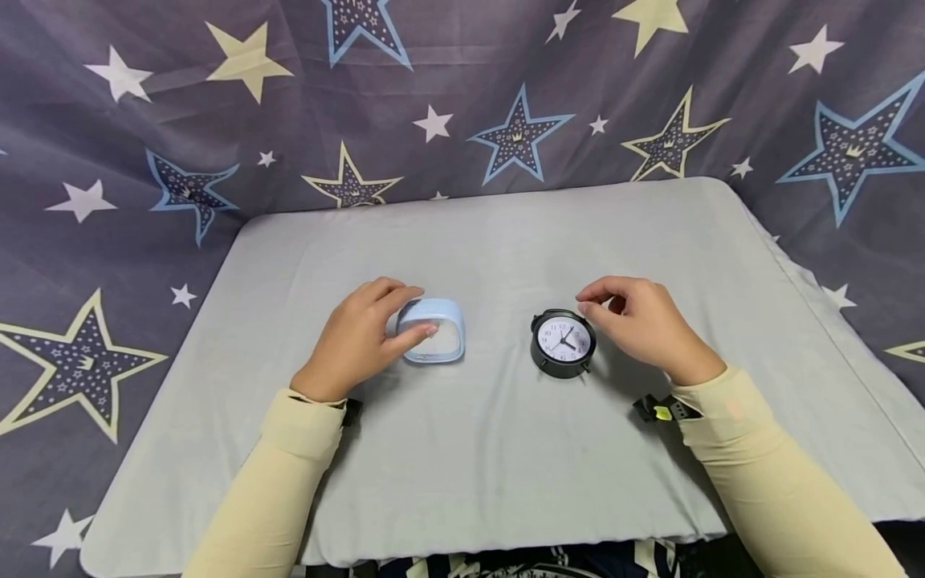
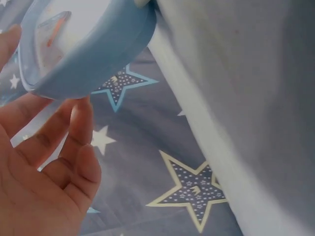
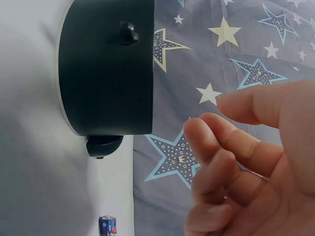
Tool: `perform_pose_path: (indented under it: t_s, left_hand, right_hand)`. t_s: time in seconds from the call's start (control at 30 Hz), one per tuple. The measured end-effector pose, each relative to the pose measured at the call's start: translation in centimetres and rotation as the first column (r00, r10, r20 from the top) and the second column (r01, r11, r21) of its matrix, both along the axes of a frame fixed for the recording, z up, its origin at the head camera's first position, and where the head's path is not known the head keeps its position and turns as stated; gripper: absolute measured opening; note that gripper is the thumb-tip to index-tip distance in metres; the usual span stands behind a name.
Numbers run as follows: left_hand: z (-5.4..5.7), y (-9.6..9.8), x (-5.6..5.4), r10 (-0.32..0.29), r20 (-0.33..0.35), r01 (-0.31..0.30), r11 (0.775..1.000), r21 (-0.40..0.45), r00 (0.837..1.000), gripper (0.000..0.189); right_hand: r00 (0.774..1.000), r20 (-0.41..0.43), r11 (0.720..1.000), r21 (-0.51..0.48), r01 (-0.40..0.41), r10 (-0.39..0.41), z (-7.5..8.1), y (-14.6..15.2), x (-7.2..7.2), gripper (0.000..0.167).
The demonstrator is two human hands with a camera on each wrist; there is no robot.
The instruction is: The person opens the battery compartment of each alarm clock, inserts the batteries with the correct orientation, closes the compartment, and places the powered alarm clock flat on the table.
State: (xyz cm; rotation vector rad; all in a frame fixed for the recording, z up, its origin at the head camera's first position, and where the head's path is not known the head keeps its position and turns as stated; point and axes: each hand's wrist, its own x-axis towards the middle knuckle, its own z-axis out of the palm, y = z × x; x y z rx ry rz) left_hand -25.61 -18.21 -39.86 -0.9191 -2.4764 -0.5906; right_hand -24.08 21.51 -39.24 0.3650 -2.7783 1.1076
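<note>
A light blue clock (image 1: 431, 359) with rounded corners lies face up on the grey cloth. My left hand (image 1: 354, 333) grips it from its left side, with the thumb over the front rim and fingers along the far side. In the left wrist view, an orange-red clock hand shows behind the clear cover of the blue clock (image 2: 98, 69). A round black alarm clock (image 1: 564, 341) with a white dial lies face up to its right. Beside this one hovers my right hand (image 1: 639, 321), fingers loosely curled. The right wrist view shows a gap between them and the black clock (image 3: 106, 73).
Grey cloth (image 1: 491, 466) covers the table. A star-patterned curtain (image 1: 462, 48) hangs round its back and sides. In the right wrist view, a small blue and red object (image 3: 107, 226), perhaps a battery, lies past the black clock.
</note>
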Motion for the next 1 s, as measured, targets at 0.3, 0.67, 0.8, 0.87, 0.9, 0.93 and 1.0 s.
perform_pose_path:
  t_s: [0.3, 0.67, 0.8, 0.87, 0.9, 0.93, 1.0]
  left_hand:
    - [2.3, 2.6, 1.1, -0.03, -0.117, 0.028, 0.999, -0.022, 0.993, 0.046]
    - [3.5, 8.0, 0.8, -0.127, -0.1, 0.114, 0.985, -0.129, 0.987, 0.04]
    - [3.7, 9.6, 0.7, -0.149, -0.07, 0.136, 0.977, -0.164, 0.986, 0.04]
    - [3.8, 10.3, 0.7, -0.156, -0.057, 0.144, 0.974, -0.177, 0.986, 0.041]
    - [3.8, 10.6, 0.7, -0.158, -0.051, 0.147, 0.972, -0.184, 0.986, 0.041]
    - [3.8, 10.9, 0.7, -0.162, -0.047, 0.15, 0.97, -0.189, 0.986, 0.042]
    - [3.8, 11.5, 0.7, -0.166, -0.04, 0.155, 0.968, -0.196, 0.985, 0.042]
  right_hand:
    - [1.0, 0.011, 1.0, -0.023, 0.006, -0.006, 0.6, 0.2, 0.4, 0.011]
    - [1.0, 0.007, 0.999, -0.045, 0.026, -0.025, 0.8, 0.8, 0.7, 0.011]
    - [1.0, 0.009, 0.999, -0.046, 0.028, -0.028, 0.8, 1.0, 0.7, 0.011]
    - [1.0, 0.012, 0.999, -0.046, 0.029, -0.029, 0.8, 1.1, 0.7, 0.011]
    - [0.999, 0.013, 0.999, -0.044, 0.031, -0.03, 0.8, 1.1, 0.7, 0.011]
    - [0.999, 0.013, 0.999, -0.043, 0.033, -0.032, 0.8, 1.2, 0.7, 0.011]
    - [0.999, 0.014, 0.999, -0.04, 0.036, -0.036, 0.9, 1.3, 0.6, 0.011]
